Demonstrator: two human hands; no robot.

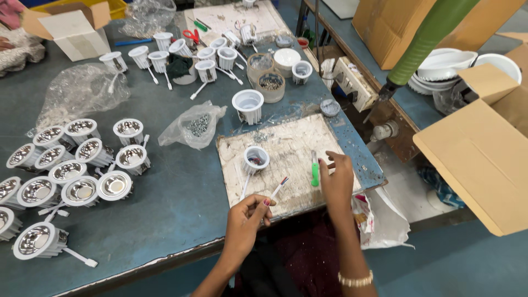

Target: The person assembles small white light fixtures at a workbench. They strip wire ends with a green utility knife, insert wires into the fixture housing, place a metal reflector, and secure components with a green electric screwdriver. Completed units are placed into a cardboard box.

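My left hand (pixel 246 219) pinches the end of a white cable (pixel 276 189) with red and blue wire tips, just above the near edge of a worn white work board (pixel 291 144). A white downlight housing (pixel 256 159) stands on that board, with a thin white lead trailing toward my left hand. My right hand (pixel 336 179) hovers over the board's right side, fingers next to a green-handled screwdriver (pixel 314 168) lying on the board; whether the fingers touch it is unclear.
Several finished silver-reflector downlights (pixel 80 191) crowd the left of the blue table (pixel 165 220). Another white housing (pixel 248 105), a bag of screws (pixel 195 126), jars (pixel 270 85) and more housings lie behind. A green hanging power tool (pixel 423 41) and cardboard boxes (pixel 484 159) stand right.
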